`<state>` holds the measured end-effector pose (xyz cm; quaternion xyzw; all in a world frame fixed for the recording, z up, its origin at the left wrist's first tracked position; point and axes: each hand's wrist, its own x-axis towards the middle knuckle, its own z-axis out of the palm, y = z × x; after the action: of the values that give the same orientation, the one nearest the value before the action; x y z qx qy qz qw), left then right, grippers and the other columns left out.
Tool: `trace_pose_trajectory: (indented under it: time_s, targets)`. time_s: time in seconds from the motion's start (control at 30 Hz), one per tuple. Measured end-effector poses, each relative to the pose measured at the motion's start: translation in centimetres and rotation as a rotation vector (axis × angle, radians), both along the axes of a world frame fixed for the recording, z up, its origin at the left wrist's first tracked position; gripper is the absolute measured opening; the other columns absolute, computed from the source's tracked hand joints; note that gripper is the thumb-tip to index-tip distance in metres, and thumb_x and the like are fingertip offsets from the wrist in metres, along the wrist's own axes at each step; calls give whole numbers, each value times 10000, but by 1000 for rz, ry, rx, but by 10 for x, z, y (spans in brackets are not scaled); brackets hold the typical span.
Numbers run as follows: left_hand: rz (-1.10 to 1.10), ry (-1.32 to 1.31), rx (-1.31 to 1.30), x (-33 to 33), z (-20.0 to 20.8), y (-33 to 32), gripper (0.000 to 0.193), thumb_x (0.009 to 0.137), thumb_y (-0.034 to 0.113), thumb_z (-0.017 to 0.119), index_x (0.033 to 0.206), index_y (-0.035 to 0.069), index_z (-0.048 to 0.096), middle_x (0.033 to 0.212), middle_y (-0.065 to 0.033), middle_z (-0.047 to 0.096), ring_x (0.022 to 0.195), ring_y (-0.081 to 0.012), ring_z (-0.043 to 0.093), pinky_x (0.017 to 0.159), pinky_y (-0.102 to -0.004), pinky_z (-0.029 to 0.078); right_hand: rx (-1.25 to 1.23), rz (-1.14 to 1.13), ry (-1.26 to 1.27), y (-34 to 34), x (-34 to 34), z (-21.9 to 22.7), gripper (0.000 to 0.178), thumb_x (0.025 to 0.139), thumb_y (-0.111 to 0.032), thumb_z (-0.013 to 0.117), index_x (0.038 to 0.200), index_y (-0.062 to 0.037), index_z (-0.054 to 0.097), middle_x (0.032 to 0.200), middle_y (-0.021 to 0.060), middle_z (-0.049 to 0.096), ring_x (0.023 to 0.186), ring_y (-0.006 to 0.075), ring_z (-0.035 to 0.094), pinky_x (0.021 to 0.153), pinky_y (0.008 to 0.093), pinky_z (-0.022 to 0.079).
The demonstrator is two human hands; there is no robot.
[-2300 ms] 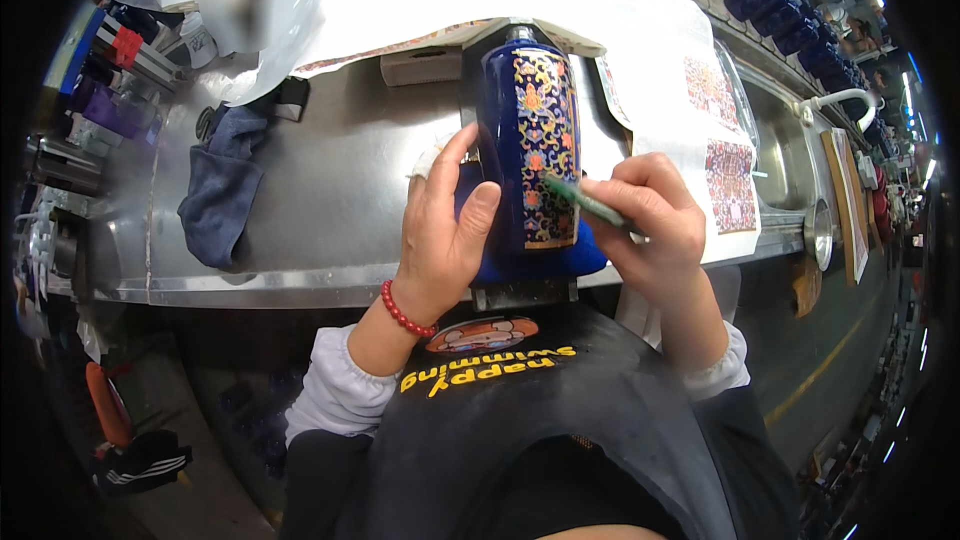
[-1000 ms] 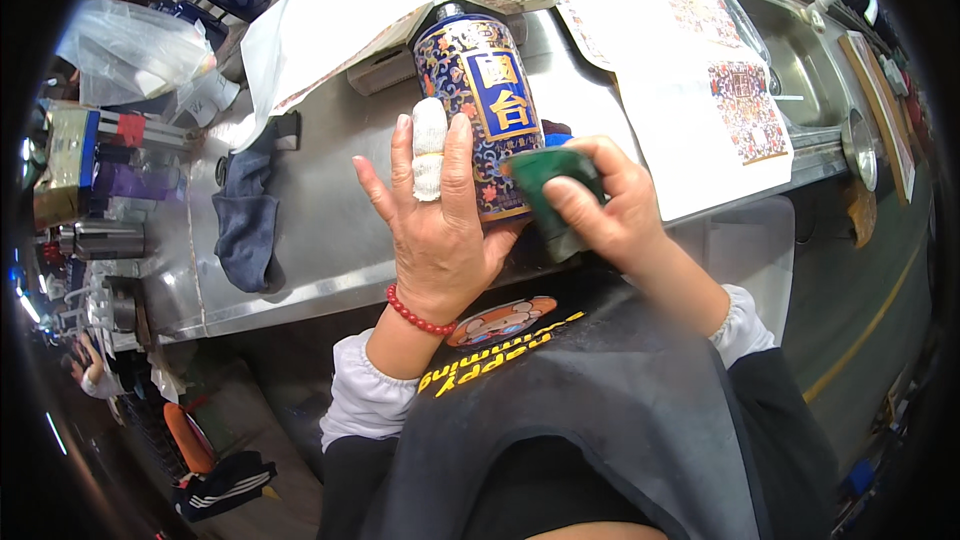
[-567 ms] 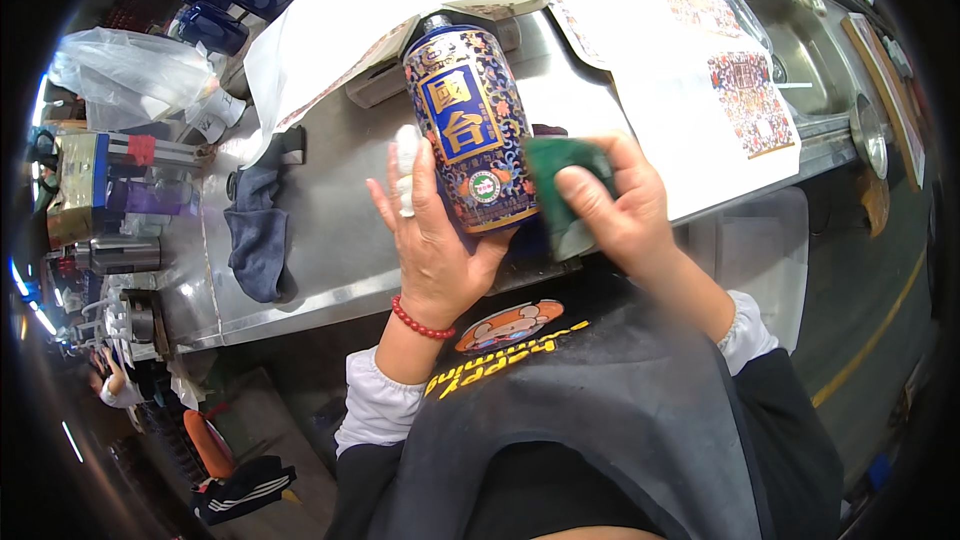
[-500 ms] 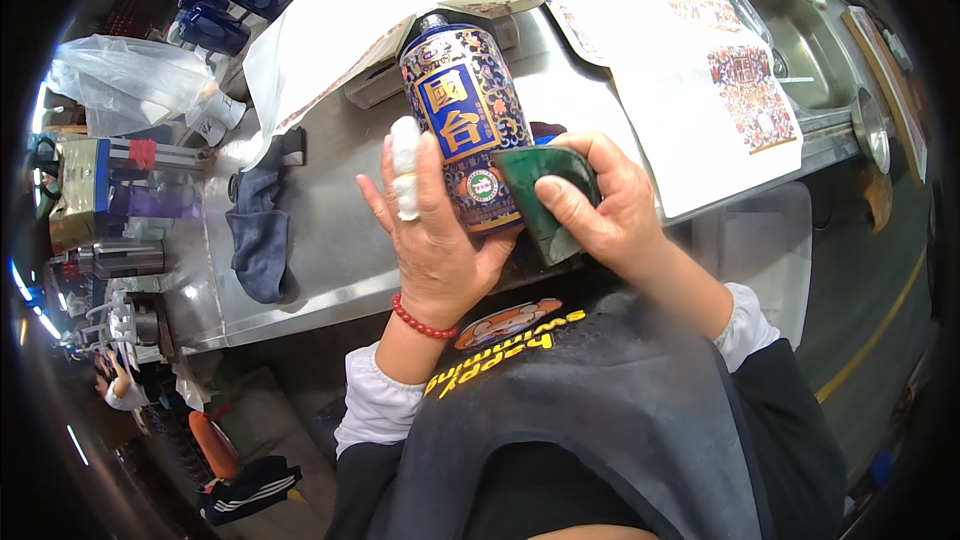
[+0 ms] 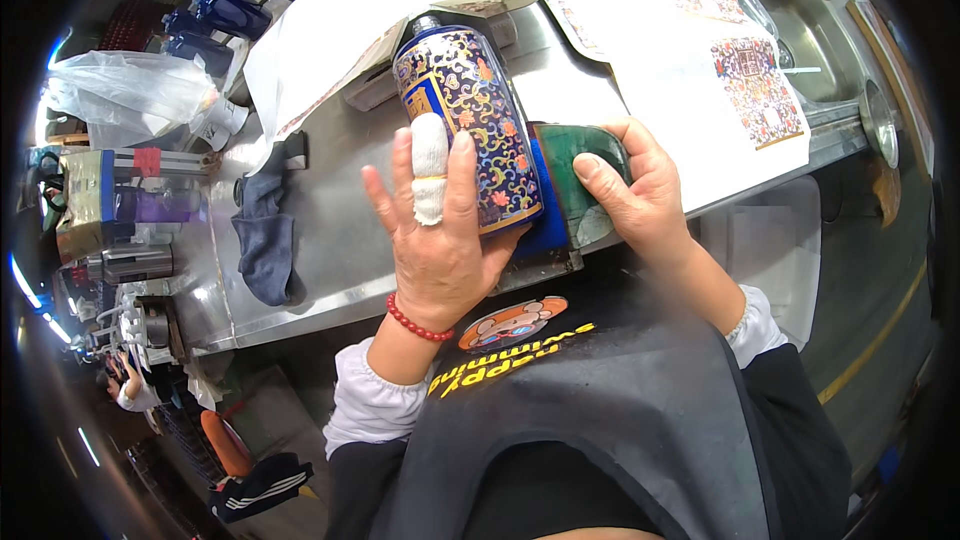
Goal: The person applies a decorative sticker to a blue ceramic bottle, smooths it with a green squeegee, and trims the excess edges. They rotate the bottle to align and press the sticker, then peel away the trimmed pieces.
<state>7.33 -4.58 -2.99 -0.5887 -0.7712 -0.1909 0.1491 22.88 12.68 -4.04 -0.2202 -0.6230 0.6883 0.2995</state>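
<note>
One flat green piece (image 5: pixel 578 172) is gripped by the right hand (image 5: pixel 640 185), pinched firmly between the thumb on top and the fingers below. The left hand (image 5: pixel 440 250) is laid against one blue bottle (image 5: pixel 490 130); its four fingers are stretched and a little spread, and its thumb is tucked behind the bottle's base. How firmly the bottle is held by this hand cannot be told. On one of these fingers one white wrapping (image 5: pixel 429 170) is worn, and on the wrist one red bead bracelet (image 5: pixel 415 320).

The bottle is placed at the near side of the steel table (image 5: pixel 340 210), its neck pointed to eleven o'clock. From it, the green piece is held at four o'clock, just beside; whether the two are touching cannot be told. Between them one blue pad (image 5: pixel 546 230) is partly seen.

Counted from the bottle, one dark cloth (image 5: pixel 266 240) is found at eight o'clock, at least four other blue bottles (image 5: pixel 232 12) at ten, and one white sheet (image 5: pixel 670 140) with two printed patches (image 5: pixel 757 95) at two to three.
</note>
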Motion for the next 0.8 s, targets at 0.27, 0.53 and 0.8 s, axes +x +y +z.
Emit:
trace_pose_trajectory:
  time_s: [0.27, 0.53, 0.8]
  targets:
    - [-59, -232, 183, -1, -9, 2, 918, 936, 430, 722, 1575, -65, 287, 1557, -320, 400, 1486, -474, 337, 1247, -559, 66, 91, 56, 19, -4, -5, 5, 258, 958, -144, 709, 1161, 4, 650, 1007, 80, 708, 910, 126, 646, 825, 287, 527]
    - [-91, 92, 83, 1, 2, -2, 527, 873, 144, 715, 1395, 181, 653, 1454, -99, 607, 1484, -363, 399, 1262, -558, 30, 196, 70, -68, -2, -4, 3, 252, 986, -160, 696, 1171, -9, 616, 1033, 41, 673, 947, 87, 601, 843, 257, 506]
    - [-172, 58, 7, 4, 11, -6, 419, 951, 290, 640, 1358, 196, 679, 1426, -52, 631, 1481, -349, 395, 1261, -580, 39, 180, 69, -63, -2, -6, 4, 248, 984, -164, 697, 1165, -13, 620, 1026, 36, 675, 939, 84, 599, 838, 255, 504]
